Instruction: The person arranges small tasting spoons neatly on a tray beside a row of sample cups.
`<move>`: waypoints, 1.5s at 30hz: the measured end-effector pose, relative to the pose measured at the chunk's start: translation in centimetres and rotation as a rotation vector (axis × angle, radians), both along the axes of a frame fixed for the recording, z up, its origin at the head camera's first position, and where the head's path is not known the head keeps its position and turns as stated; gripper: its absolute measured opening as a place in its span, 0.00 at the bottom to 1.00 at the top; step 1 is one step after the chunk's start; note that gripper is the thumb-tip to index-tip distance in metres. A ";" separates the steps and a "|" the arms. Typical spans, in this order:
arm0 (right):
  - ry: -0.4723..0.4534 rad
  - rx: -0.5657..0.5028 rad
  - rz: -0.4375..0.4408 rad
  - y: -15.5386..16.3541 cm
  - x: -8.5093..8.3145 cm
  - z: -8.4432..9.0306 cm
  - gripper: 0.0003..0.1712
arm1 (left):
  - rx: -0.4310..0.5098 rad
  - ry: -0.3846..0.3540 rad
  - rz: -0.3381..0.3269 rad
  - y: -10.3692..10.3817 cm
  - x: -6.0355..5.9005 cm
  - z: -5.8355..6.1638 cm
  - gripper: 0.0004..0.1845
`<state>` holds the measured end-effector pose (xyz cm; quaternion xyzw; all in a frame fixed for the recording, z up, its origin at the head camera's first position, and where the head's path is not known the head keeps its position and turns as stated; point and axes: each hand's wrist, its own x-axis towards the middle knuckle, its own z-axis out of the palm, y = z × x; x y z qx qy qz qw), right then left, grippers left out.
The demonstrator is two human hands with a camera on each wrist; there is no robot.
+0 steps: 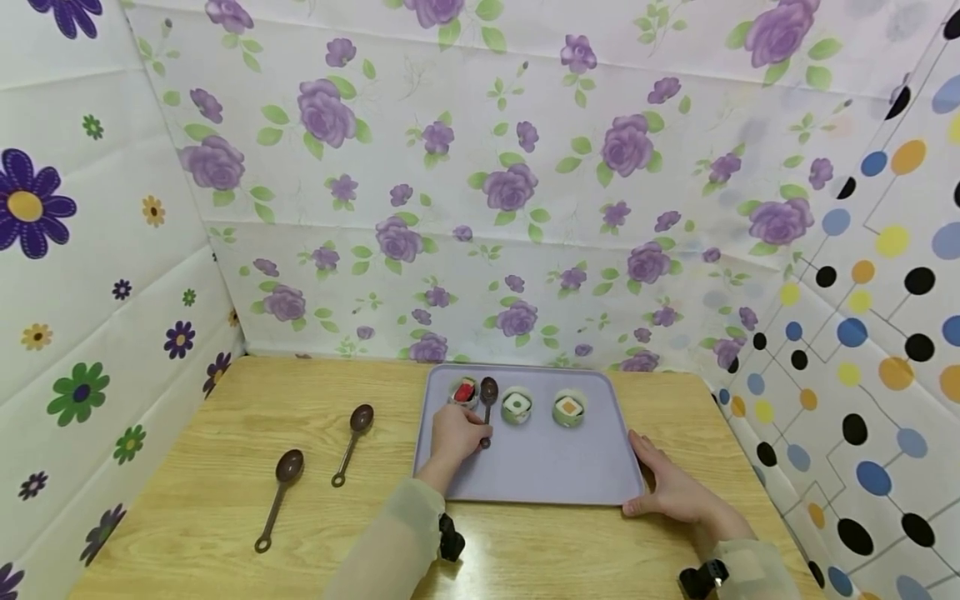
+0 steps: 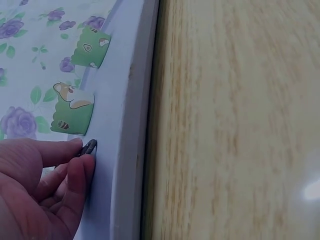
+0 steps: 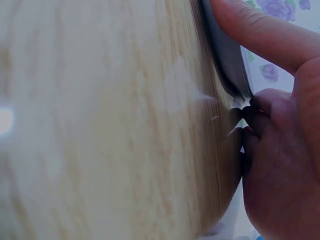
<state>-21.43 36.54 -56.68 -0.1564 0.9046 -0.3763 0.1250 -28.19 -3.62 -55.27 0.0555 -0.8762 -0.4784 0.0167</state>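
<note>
Head view: our left hand (image 1: pixel 454 435) is over the left part of the lavender tray (image 1: pixel 555 467), grip pinched on a brown spoon (image 1: pixel 489 390) near its handle end. Spoon is inside the tray's left side, between the red-topped cup (image 1: pixel 465 392) and the green-centred cup (image 1: pixel 516 405); can't tell if it's touching down. Orange-centred cup (image 1: pixel 569 407) sits right of tray centre. Two more spoons (image 1: pixel 290 468) on the tabletop (image 1: pixel 210 500), left of the tray. Our right hand (image 1: pixel 669 485) grips the tray's near right corner.

Left wrist: thumb and fingers nearly closed on the dark handle, just inside the tray's near edge.

Right wrist: thumb along the tray edge, fingers bent at its corner.
</note>
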 end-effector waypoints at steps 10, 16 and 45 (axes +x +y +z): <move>0.020 0.014 -0.001 0.0 0.0 -0.1 0.78 | -0.064 0.063 0.013 0.2 0.4 0.4 0.06; 0.018 0.011 0.001 0.0 0.1 0.0 0.78 | -0.061 0.065 0.010 0.2 0.7 0.7 0.06; 0.047 0.039 0.006 0.1 -0.1 -0.4 0.78 | -0.032 0.069 -0.009 -0.4 0.8 1.2 0.07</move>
